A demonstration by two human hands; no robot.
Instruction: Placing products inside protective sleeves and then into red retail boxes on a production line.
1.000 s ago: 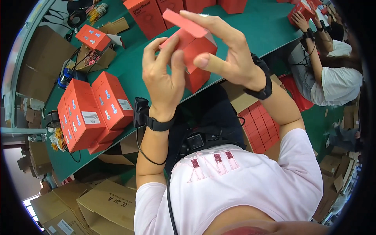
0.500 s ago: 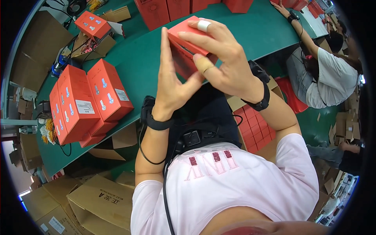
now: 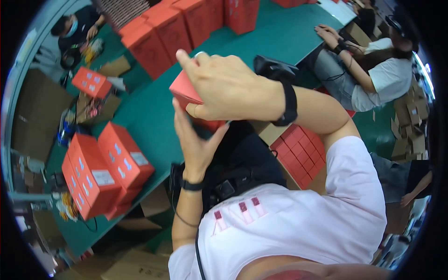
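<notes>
**A:** Where are the fingers?

**B:** Near the centre of the frame, slightly above it. The right hand (image 3: 228,86) curls over the top of a small red box (image 3: 186,91), its fingers (image 3: 189,63) bent down across the box's upper edge and its thumb pressed along the lower side. The left hand (image 3: 196,140) comes up from below, palm flat against the underside, fingers extended upward behind the box. Both hands are closed on it; the box sits between them, mostly covered, with only its left corner and a strip of its bottom showing.

**A:** And the wrists?

**B:** A black band (image 3: 289,102) circles the right wrist, another black band (image 3: 192,185) the left. The person wears a pale pink shirt (image 3: 303,219), filling the lower middle of the frame.

**A:** What lies around the hands?

**B:** A green table (image 3: 154,121) runs from lower left to upper right. At the left, a stack of larger red boxes (image 3: 105,170) rests near its edge. More red boxes (image 3: 177,32) stand in a row along the top. To the right of centre, under the right forearm, a carton of small red boxes (image 3: 296,156) is packed in rows. Cardboard cartons (image 3: 135,266) lie at the bottom left.

**A:** Anyone else?

**B:** A seated co-worker (image 3: 373,79) in a white shirt at the upper right, hands on the table, and another person (image 3: 74,32) at the upper left.
</notes>
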